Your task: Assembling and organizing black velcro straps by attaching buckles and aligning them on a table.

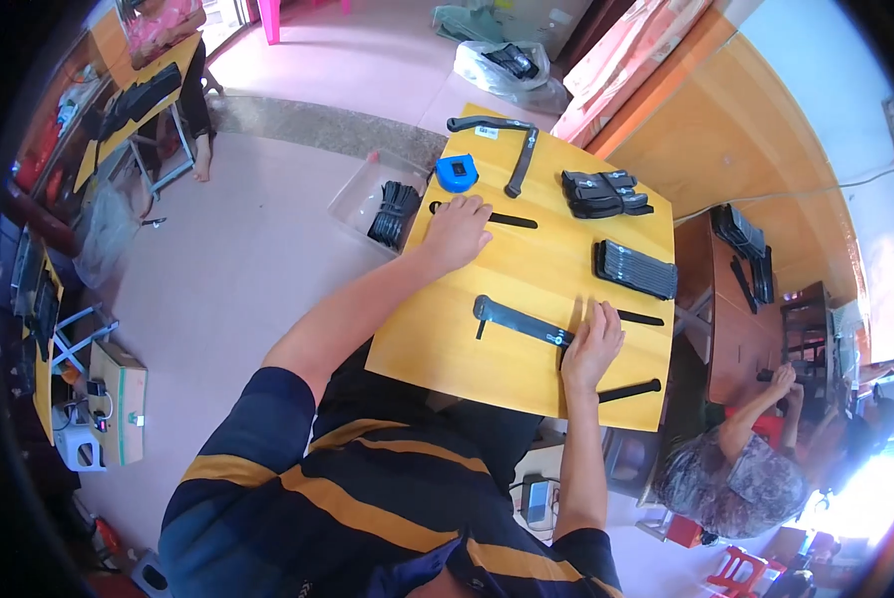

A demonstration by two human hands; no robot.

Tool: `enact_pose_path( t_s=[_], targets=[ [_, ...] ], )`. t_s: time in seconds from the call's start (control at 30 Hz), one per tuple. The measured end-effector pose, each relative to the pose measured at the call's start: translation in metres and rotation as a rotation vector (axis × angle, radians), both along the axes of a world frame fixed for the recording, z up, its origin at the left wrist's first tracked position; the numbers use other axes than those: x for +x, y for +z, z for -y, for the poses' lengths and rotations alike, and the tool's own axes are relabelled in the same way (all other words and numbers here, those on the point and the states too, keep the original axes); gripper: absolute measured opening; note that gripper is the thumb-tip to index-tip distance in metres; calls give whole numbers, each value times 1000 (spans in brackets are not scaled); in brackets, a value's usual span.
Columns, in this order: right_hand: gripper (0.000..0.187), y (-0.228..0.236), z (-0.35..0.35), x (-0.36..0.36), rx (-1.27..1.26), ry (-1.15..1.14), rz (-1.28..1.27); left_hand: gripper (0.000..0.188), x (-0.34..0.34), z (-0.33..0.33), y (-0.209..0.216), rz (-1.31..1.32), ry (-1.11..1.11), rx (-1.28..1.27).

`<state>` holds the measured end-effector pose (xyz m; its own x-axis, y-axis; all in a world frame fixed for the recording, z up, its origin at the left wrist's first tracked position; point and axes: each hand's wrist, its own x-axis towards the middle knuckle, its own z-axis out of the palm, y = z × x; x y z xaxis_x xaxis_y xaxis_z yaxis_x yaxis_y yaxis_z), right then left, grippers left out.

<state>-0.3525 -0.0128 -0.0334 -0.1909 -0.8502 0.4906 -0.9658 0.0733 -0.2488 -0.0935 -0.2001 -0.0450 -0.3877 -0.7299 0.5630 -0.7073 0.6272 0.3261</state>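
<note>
On the yellow desk [527, 289], head view: the right hand [592, 347] presses flat, fingers spread, on a long black strap [523, 322] whose end it hides; the strap's long axis runs left to right. The left hand [457, 231], loosely open, covers another black strip [502, 218]. Left of the desk, a clear bin [352, 199] holds black bundles.

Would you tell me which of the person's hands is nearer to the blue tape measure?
Left. The left hand lies just below the blue tape measure, while the right hand rests farther down the yellow table, on a black strap.
</note>
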Motion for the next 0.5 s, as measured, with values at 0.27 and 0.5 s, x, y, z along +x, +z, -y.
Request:
enact_pose_path(
  t_s=[0.27, 0.5],
  targets=[
    [41, 21, -7, 22, -107, 151, 143, 12, -4, 3, -5, 225, -65, 7],
    [43, 30, -10, 59, -76, 224, 254, 10, 14, -7, -6, 172, -42, 43]
  ],
)
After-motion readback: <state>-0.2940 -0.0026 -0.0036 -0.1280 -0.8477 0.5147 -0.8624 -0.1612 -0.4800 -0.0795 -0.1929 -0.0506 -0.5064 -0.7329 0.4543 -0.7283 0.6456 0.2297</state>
